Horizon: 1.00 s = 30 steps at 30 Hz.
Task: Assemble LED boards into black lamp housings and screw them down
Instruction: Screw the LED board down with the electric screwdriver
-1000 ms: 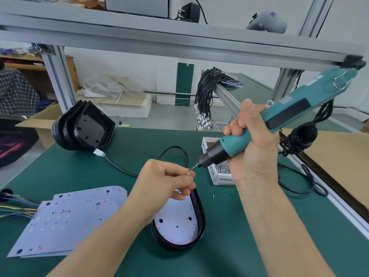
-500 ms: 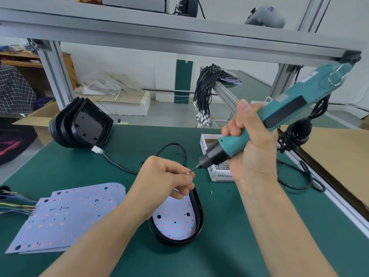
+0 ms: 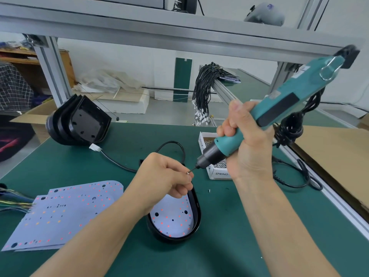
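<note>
I have my left hand (image 3: 165, 176) curled above the far end of the black lamp housing (image 3: 196, 216), thumb and forefinger pinching a small screw (image 3: 188, 173) right at the bit tip of the teal electric screwdriver (image 3: 259, 120). My right hand (image 3: 247, 144) is wrapped fully round the screwdriver's barrel, which is tilted down to the left.

The housing sits near the middle of the green bench mat (image 3: 239, 236), with a white LED board (image 3: 171, 218) lying flat inside it. To its left a loose stack of LED boards (image 3: 65, 212) lies on the mat, and more empty housings (image 3: 79, 122) are nested at far left.

The screw looks tiny, hard and slick, so I judge it easy to drop; a fingertip pinch on its shank, with the head presented to the bit, seems the only sensible hold. The board appears thin, light and stiff, best pressed at a bare edge rather than on the LEDs. The housing looks like rigid, glossy plastic, light enough to slide under the driver unless steadied at its rim.

My left hand hides the far end of the housing and board, so I cannot see the screw holes there. Whether the screw is already seated on the bit I cannot tell. The box of screws (image 3: 211, 172) behind the driver is partly covered by my right hand.
</note>
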Available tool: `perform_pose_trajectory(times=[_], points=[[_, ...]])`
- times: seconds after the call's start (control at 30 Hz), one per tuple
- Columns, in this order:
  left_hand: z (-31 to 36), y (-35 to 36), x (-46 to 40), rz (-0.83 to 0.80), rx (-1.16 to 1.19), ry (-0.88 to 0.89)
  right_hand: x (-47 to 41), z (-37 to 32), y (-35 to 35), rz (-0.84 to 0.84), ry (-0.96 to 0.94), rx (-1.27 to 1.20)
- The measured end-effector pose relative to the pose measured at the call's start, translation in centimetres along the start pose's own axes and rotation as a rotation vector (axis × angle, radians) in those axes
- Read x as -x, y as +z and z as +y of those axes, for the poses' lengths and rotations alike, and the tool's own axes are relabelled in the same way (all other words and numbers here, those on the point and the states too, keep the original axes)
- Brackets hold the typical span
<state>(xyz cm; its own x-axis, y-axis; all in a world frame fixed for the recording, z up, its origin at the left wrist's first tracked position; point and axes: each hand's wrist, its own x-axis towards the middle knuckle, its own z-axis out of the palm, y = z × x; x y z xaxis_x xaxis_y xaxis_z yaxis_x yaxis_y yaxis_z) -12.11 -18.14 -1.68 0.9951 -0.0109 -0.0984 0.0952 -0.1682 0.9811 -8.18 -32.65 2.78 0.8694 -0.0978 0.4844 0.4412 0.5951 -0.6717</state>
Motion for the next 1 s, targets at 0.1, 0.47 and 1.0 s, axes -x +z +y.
perform_pose_trajectory(times=[0.1, 0.47, 1.0], points=[[0.0, 0.0, -0.2, 0.017, -0.026, -0.017, 0.2, 0.3, -0.1, -0.001, 0.002, -0.003], [-1.0, 0.1, -0.9, 0.006, -0.116, -0.006, 0.9, 1.4, -1.0, 0.023, -0.001, 0.023], [-1.7, -0.3, -1.1, 0.015, 0.058, -0.039, 0.1, 2.0, -1.7, 0.130, -0.016, -0.037]])
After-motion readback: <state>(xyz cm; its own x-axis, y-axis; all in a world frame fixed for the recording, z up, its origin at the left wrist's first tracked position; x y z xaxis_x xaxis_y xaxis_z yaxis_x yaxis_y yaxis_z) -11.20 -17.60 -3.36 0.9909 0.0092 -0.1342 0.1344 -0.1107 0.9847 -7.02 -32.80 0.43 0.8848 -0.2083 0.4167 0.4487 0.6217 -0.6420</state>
